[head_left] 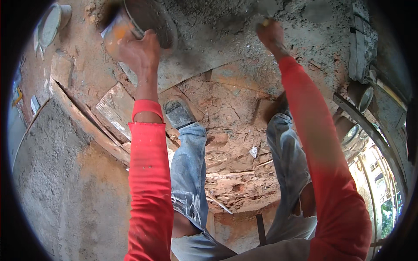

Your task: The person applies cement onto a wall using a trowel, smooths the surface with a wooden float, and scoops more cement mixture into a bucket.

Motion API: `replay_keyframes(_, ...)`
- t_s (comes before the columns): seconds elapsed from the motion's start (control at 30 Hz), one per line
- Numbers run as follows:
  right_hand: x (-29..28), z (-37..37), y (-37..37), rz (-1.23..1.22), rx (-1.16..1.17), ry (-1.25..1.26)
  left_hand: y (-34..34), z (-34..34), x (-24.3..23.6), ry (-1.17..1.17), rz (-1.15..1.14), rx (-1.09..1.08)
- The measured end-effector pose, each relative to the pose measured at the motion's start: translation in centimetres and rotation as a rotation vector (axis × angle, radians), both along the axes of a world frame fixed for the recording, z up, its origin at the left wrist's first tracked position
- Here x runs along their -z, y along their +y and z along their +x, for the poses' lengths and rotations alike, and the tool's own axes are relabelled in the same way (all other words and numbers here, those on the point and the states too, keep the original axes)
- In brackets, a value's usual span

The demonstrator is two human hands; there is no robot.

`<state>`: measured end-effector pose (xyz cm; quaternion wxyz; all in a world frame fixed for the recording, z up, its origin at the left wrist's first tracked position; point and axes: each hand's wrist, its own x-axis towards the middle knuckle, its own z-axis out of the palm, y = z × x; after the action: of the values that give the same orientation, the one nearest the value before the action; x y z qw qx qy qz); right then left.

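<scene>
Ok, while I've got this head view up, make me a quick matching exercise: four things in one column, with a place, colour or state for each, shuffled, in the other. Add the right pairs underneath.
Things
1. Left hand
2. Right hand
3. Sleeves
4. Jeans

Places, colours, states
A. Blue, torn at the knees
B. Closed on a blurred object showing some yellow
C. Plain red
D. Gripping the rim of a round container near the top edge

Right pairs
1-D
2-B
3-C
4-A
</scene>
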<state>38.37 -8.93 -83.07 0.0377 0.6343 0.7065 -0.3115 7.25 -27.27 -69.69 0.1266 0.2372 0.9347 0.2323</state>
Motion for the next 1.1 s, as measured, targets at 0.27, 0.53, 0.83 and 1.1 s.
replay_keyframes(0.27, -4.3, -15.7, -10.2, 0.029, -0.528, 0.106, -2.2, 1.2, 1.9, 0.051, 0.032, -0.081)
replay_keyframes(0.53, -3.6, -11.6, -1.7, 0.238, -0.201, -0.116, -3.5, -0.2, 0.7, 0.018, 0.077, -0.118)
replay_keyframes(0.83, -0.6, -16.2, -0.6, 0.089, -0.632, 0.038, -1.1, -1.4, 0.7, -0.043, -0.067, -0.045)
replay_keyframes(1.1, -6.8, -15.9, -8.1, -0.014, -0.579, -0.010, -2.7, -3.2, 0.0, -0.163, -0.069, -0.113)
